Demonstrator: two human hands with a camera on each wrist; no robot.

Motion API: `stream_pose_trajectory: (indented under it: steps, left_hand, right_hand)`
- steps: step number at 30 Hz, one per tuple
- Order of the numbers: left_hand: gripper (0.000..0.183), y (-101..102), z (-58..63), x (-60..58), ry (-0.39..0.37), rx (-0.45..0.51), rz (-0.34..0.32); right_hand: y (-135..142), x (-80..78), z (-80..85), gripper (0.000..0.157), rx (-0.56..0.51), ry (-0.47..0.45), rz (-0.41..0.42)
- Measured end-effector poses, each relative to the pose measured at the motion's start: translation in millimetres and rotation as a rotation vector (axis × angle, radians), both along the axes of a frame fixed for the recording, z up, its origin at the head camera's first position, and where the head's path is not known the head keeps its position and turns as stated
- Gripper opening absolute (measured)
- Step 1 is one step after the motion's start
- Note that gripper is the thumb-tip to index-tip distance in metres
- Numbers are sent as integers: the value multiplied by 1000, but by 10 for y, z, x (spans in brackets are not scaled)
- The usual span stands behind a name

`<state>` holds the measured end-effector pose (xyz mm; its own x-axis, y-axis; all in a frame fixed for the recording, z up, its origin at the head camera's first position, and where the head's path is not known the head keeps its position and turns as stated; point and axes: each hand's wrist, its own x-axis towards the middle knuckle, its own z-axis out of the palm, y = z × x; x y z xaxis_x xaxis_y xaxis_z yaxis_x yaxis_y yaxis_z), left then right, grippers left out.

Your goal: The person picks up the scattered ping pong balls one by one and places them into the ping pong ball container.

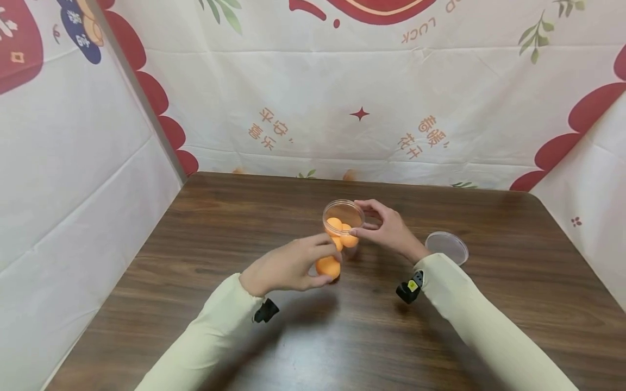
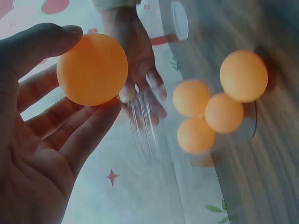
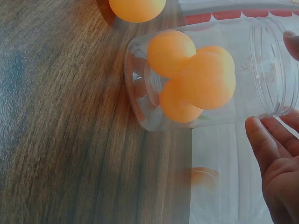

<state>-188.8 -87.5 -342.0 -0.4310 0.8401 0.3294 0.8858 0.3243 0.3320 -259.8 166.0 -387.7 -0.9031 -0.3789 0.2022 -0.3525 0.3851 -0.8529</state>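
Observation:
A clear plastic jar (image 1: 344, 209) stands upright on the table, with several orange ping-pong balls (image 3: 205, 79) inside. My right hand (image 1: 386, 228) holds the jar near its rim, thumb on one side and fingers on the other. Beside the jar, on its near left, is my left hand (image 1: 295, 264). It pinches one orange ball (image 2: 92, 70) between thumb and fingertips, outside the jar and apart from its rim. Another orange ball (image 2: 244, 76) lies on the table close to the jar. In the head view, the left fingers partly cover the jar's lower part.
A clear round lid (image 1: 446, 248) lies on the brown wooden table (image 1: 235, 217), right of the jar and beyond the right wrist. White printed cloth (image 1: 313, 81) hangs behind the table and along both sides.

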Motion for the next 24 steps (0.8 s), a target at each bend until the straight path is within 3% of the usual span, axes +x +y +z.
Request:
stream_pose_trajectory:
  steps: [9,14,24]
  left_hand:
    - [24,-42,70,-269,36,19,108]
    - [23,-41,117,-369,56,-13,148]
    - [24,40,196,-586,48,37,210]
  right_hand:
    - [-13,-6,5,58,-20,1,2]
    - [-29,-6,5,58,-21,-7,10]
    - [-23,-3,-5,58,-36,5,18]
